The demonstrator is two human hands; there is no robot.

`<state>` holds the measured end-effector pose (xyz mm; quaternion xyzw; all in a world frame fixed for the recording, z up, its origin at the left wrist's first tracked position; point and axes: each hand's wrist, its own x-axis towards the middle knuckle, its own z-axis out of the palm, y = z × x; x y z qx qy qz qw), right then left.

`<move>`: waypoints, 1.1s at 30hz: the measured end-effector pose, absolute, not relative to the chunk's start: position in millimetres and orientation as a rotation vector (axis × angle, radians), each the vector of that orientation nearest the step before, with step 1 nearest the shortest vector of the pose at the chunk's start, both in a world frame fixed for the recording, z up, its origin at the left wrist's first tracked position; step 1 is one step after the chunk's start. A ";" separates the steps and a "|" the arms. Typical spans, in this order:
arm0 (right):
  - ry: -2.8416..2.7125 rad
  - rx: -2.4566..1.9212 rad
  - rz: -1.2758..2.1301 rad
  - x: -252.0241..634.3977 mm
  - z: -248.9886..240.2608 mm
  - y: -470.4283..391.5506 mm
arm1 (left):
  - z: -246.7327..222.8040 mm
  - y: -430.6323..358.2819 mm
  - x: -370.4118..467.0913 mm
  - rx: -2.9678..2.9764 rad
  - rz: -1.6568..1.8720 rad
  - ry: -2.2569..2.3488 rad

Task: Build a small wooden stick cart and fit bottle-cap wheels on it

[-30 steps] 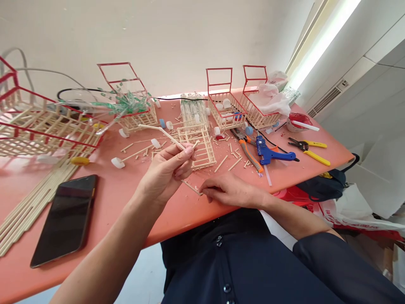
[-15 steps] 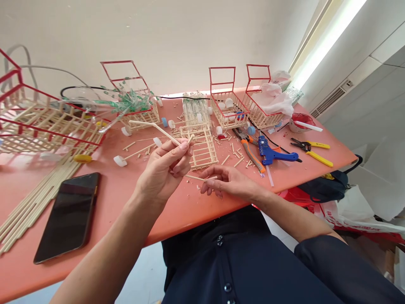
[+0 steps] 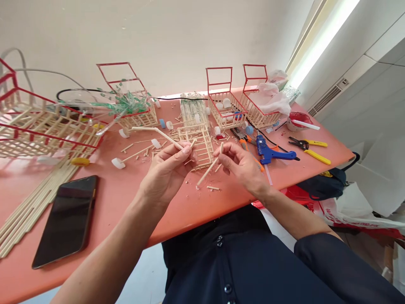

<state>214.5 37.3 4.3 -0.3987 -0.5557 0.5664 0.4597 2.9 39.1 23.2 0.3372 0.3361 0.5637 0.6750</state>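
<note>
Two hands, each with its own piece of pale wood, face each other above the pink tabletop. Left hand: thumb and fingers pinch an angled stick piece; its long arm runs up and leftward to a bend, its short tip juts past the thumb toward the far right. Right hand: thumb and fingertips pinch a thin wooden stick near its upper end. Long axis of that stick slopes from the right fingertips down and leftward, toward the wearer's side, so its free end lies in the gap between the hands, below and right of the left fingers and apart from them. Cannot tell whether that end meets the table, nor whether the bit above the right thumb continues the same straight line. Key relation: the short tip lies left of the right fingertips, with a gap between. Beyond both hands, a ladder-like wooden frame; nearer the wearer, a short offcut; right of the right hand, a blue glue gun
</note>
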 end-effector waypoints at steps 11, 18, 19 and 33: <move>-1.664 -0.813 1.237 215.0 31.5 92.1 | 19.6 34.0 10.2 0.803 1.177 0.783; -1.604 -0.788 1.411 206.2 19.2 94.9 | 17.3 32.8 13.5 0.889 1.177 0.793; -1.576 -0.804 1.465 206.0 17.0 93.9 | 16.8 32.8 13.7 0.903 1.179 0.802; -1.403 -0.763 1.465 223.3 31.3 103.5 | 23.4 31.1 13.2 0.960 1.138 0.987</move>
